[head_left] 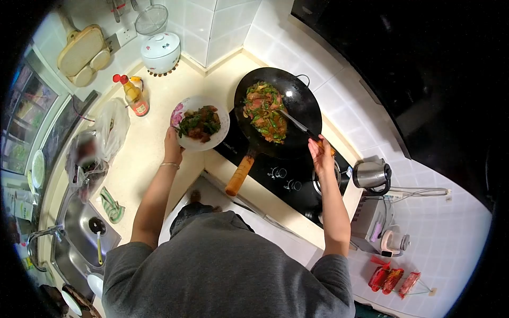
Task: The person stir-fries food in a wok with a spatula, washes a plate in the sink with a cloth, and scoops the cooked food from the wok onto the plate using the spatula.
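In my left hand [172, 147] is the edge of a white plate with pink flowers [180, 108], held just left of the wok. Dark green and brown cooked food [201, 124] lies on the plate. My right hand [321, 153] is closed around the handle of a spatula [297, 123], whose blade reaches into the wok; its tip is partly hidden by food. The black wok [302, 98] sits on the stove and holds a stir-fry of green peppers and meat slices [265, 111]. Its wooden handle [240, 176] points toward me.
A sauce bottle [135, 98], plastic bags [112, 127] and a green striped cloth [111, 205] are on the left counter near the sink [71, 249]. A lidded white pot [160, 53] stands in the corner. Right of the black stove [275, 177] is a steel kettle [370, 174].
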`<state>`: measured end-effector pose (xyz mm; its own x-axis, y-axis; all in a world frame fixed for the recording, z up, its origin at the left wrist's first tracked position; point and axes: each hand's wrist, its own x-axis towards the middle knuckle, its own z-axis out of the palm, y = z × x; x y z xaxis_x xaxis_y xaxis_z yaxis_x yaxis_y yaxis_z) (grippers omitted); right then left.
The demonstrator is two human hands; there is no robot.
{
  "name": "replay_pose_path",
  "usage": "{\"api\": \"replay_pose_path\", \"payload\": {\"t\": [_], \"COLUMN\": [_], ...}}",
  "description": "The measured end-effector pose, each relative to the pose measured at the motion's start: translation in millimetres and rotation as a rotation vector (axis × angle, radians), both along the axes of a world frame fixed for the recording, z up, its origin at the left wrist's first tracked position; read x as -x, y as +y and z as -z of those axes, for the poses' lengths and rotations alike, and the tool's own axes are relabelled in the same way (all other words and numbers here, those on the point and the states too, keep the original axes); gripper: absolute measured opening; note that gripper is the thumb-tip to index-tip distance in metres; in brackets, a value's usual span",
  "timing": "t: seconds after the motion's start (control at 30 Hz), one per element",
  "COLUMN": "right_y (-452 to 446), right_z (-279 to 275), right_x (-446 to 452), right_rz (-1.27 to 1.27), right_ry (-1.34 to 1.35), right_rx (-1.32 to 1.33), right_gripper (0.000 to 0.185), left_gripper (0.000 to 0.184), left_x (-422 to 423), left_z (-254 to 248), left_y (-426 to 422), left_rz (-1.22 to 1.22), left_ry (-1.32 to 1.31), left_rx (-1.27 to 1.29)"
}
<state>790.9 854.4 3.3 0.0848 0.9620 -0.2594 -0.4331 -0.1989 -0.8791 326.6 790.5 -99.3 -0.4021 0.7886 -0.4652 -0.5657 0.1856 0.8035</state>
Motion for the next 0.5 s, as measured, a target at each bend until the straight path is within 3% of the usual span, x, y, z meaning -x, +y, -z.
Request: {"api": "replay_pose_path", "payload": {"t": [0.5], "right_y": [-56.0], "right_z": [-43.4], "right_x": [-11.7], "right_rz": [0.043], "right_ry": [-0.114], "right_rx": [0.008], "right_gripper": [0.036], "left_gripper": [0.042], "left_x": [-23.9], "left_z": [4.1], "left_y": [-4.0], "left_rz": [0.064], "left_ry": [0.077], "left_rx": [0.065]}}
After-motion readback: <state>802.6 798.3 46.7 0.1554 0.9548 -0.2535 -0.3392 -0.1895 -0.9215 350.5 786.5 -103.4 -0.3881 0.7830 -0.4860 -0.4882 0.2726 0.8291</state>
